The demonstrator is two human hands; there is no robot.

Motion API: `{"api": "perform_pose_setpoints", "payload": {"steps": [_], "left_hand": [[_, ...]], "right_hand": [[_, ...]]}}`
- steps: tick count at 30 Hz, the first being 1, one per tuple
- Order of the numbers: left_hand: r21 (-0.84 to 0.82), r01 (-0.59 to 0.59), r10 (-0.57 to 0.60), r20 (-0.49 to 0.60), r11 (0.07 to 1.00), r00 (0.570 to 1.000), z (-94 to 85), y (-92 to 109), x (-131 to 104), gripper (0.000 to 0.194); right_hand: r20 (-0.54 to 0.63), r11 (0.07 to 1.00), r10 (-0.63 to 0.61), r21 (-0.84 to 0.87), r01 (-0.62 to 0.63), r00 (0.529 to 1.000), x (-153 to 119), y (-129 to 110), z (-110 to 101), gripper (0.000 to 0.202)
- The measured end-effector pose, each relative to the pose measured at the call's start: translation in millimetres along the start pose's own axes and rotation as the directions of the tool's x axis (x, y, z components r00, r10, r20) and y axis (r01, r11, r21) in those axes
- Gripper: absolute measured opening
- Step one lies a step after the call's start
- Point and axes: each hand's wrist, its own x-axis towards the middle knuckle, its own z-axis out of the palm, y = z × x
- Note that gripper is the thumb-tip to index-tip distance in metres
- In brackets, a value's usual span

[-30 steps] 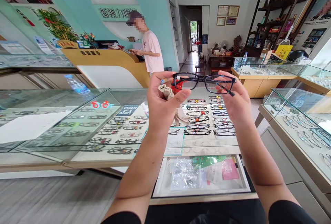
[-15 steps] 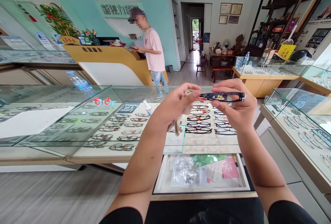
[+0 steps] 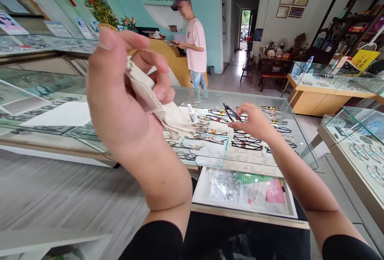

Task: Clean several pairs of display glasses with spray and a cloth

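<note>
My left hand (image 3: 120,96) is raised close to the camera, its fingers curled round a cream cloth (image 3: 150,96) that hangs down to the right. Over the glass display case, my right hand (image 3: 252,122) pinches a pair of dark-framed glasses (image 3: 230,112) between thumb and fingers. The glasses are tilted and apart from the cloth. Rows of glasses (image 3: 246,145) lie beneath and around my right hand. A small white spray bottle (image 3: 191,114) stands between the two hands, beyond the cloth's lower end.
An open drawer (image 3: 244,211) with plastic bags and a pink paper (image 3: 275,191) is in front of my body. A white sheet (image 3: 64,114) lies on the left case. Beyond the case, a person in a pink shirt (image 3: 197,46) stands at a yellow counter (image 3: 160,54).
My hands have moved apart. The left hand with the cloth came up and left, nearer the camera; the right hand keeps the glasses, now tilted and farther away. The view has shifted left.
</note>
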Motion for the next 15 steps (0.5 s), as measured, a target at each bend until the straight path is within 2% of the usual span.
{"api": "perform_pose_setpoints", "payload": {"steps": [2, 4, 7, 11, 13, 15], "left_hand": [[-0.006, -0.023, 0.023, -0.017, 1.0, 1.0, 0.0, 3.8, -0.4, 0.066], [-0.018, -0.029, 0.029, -0.013, 0.999, 0.999, -1.2, 5.2, 0.1, 0.064], [-0.066, -0.017, 0.015, -0.042, 0.998, 0.999, -2.1, 9.2, 0.4, 0.062], [-0.11, 0.07, -0.081, -0.095, 0.991, 0.992, -0.6, 16.0, 0.9, 0.055], [-0.18, 0.04, -0.069, -0.158, 0.983, 0.985, -1.1, 14.6, 2.9, 0.053], [-0.216, -0.001, -0.026, -0.122, 0.976, 0.992, -3.1, 10.1, 5.8, 0.056]], "right_hand": [[0.129, 0.981, 0.091, -0.182, -0.067, 0.988, 19.3, -4.9, 14.1, 0.027], [0.218, 0.94, 0.157, -0.333, -0.078, 0.963, 39.6, -8.2, 29.4, 0.029], [0.274, 0.897, 0.222, -0.434, -0.086, 0.936, 67.1, -10.1, 55.1, 0.03], [0.333, 0.833, 0.299, -0.548, -0.074, 0.894, 93.2, -10.6, 90.5, 0.032], [0.358, 0.807, 0.322, -0.587, -0.057, 0.876, 102.3, -10.0, 104.9, 0.033], [0.382, 0.789, 0.339, -0.614, -0.038, 0.86, 109.7, -8.8, 115.7, 0.037]]}}
